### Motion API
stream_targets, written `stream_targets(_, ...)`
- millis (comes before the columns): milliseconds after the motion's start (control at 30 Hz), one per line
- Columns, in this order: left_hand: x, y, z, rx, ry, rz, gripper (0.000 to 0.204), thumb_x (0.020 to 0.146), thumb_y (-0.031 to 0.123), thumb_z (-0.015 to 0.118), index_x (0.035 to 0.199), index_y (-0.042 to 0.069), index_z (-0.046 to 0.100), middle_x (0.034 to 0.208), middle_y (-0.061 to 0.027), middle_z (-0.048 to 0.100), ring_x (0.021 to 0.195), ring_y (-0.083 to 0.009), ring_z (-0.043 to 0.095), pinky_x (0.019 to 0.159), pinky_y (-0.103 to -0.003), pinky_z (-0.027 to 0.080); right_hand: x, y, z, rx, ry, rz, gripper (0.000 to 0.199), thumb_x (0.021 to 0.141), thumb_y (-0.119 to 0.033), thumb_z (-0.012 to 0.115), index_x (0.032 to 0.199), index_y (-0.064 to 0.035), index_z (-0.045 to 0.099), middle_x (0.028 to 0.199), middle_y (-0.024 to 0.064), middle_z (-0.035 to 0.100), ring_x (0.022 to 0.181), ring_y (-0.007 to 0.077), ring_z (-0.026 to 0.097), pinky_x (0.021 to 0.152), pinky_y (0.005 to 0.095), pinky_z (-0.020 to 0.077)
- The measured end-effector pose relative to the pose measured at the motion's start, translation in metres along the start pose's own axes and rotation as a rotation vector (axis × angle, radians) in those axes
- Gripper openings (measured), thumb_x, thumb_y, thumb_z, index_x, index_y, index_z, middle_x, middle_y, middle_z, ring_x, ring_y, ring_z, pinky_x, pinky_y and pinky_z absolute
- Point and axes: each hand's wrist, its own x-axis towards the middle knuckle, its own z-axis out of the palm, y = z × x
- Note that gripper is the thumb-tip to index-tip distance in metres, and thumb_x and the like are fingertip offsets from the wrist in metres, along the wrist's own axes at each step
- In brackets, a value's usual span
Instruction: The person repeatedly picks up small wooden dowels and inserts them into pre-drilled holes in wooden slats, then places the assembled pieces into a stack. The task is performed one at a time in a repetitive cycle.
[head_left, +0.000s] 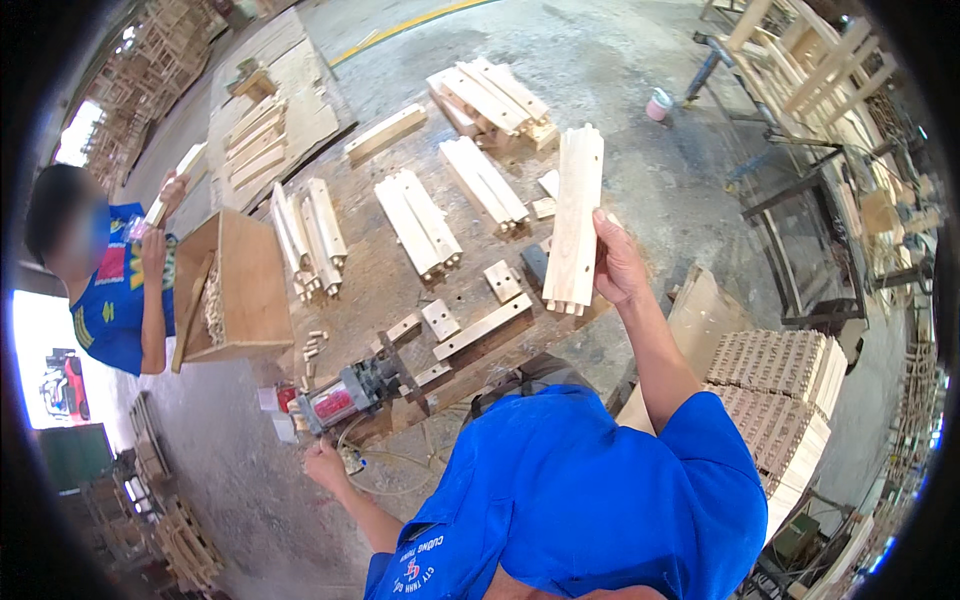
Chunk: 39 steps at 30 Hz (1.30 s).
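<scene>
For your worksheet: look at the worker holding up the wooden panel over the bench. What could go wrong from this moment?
1. The right hand grips the wooden panel by one edge only, so it may tip or slip onto the workbench.
2. The left hand sits beside the clamp cylinder while the panel is held up elsewhere, so fingers might get pinched.
3. Loose small blocks on the bench could get knocked off.

You are standing in a woodworking workshop. Pale, tenoned wooden slats [418,222] lie in bundles across the worn brown tabletop [375,275], beside an open plywood box of small dowels [232,290] and a red pneumatic clamp cylinder [338,398]. Stacks of cut timber pieces [775,400] and pale wooden frames [815,70] crowd the grey concrete floor [620,70].
</scene>
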Motion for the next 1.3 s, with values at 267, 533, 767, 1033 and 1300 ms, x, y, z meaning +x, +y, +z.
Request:
stream_targets(267, 0.019, 0.0, -0.027, 0.104, 0.067, 0.048, 0.062, 0.093, 0.047, 0.074, 0.136, 0.003, 0.066, 0.125, -0.0244, 0.071, 0.115, -0.0417, 0.067, 0.096, -0.049, 0.052, -0.063, -0.037, -0.043, 0.27, 0.12, -0.141, 0.055, 0.102, -0.041, 0.069, 0.139, -0.0015, 0.059, 0.121, 0.0156, 0.073, 0.104, 0.0265, 0.075, 0.088, 0.0449, 0.0651)
stream_targets(533, 0.017, 0.106, -0.042, -0.352, 0.203, 0.487, 0.054, 0.101, 0.042, 0.066, 0.133, -0.002, 0.067, 0.117, -0.0237, 0.074, 0.105, -0.0374, 0.071, 0.092, -0.046, 0.055, -0.119, -0.08, -0.124, 0.115, 0.476, -0.314, 0.04, 0.097, -0.04, 0.074, 0.115, -0.0045, 0.068, 0.097, 0.0075, 0.075, 0.083, 0.0173, 0.073, 0.078, 0.0335, 0.0624)
stream_targets(767, -0.115, 0.295, -0.043, -0.348, 0.089, 0.852, 0.052, 0.101, 0.049, 0.067, 0.116, 0.0, 0.076, 0.106, -0.026, 0.075, 0.096, -0.0418, 0.071, 0.087, -0.053, 0.056, -0.233, -0.184, -0.268, -0.131, 1.028, -0.514, 0.035, 0.095, -0.037, 0.077, 0.1, -0.0043, 0.065, 0.083, 0.0064, 0.07, 0.063, 0.015, 0.067, 0.055, 0.0333, 0.0577)
stream_targets(1033, -0.284, 0.436, 0.01, -0.169, -0.175, 1.129, 0.046, 0.1, 0.033, 0.068, 0.125, -0.006, 0.068, 0.108, -0.0238, 0.074, 0.094, -0.0347, 0.072, 0.084, -0.043, 0.056, -0.381, -0.314, -0.51, -0.643, 1.772, -0.453, 0.042, 0.092, -0.041, 0.078, 0.096, -0.0008, 0.065, 0.082, 0.0082, 0.07, 0.071, 0.018, 0.068, 0.064, 0.0355, 0.0573)
stream_targets(1300, -0.408, 0.552, 0.046, -0.245, -0.393, 1.337, 0.036, 0.097, 0.016, 0.072, 0.123, -0.008, 0.068, 0.105, -0.0194, 0.072, 0.09, -0.0298, 0.069, 0.082, -0.04, 0.055, -0.49, -0.37, -0.619, -1.462, 1.807, 0.241, 0.054, 0.085, -0.043, 0.074, 0.116, 0.0, 0.066, 0.113, 0.0228, 0.073, 0.105, 0.0405, 0.071, 0.09, 0.0506, 0.0562)
